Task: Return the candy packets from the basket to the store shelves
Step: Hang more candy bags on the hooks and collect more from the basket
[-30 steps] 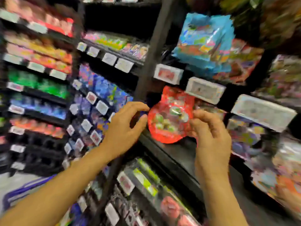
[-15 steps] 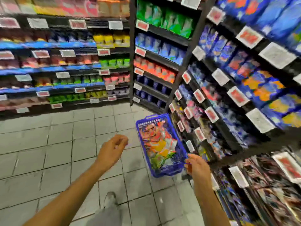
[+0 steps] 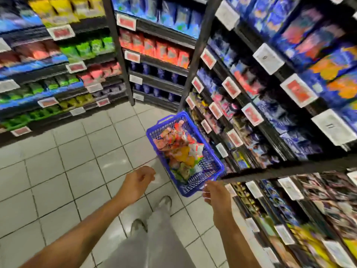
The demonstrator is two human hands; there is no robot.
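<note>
Store shelves [image 3: 270, 78]: rise beyond and to the right of both hands, stocked with blurred packets and price tags.
Floor [image 3: 58, 171]: pale tiles beneath both hands.
Basket [image 3: 208, 169]: blue, standing on the floor just ahead of the right hand, against the shelf foot.
Candy packets [image 3: 179, 151]: heaped inside the basket.
Left hand [image 3: 138, 181]: left of the basket, fingers loosely curled, holding nothing.
Right hand [image 3: 217, 193]: at the basket's near corner, fingers bent down; contact unclear.
</note>
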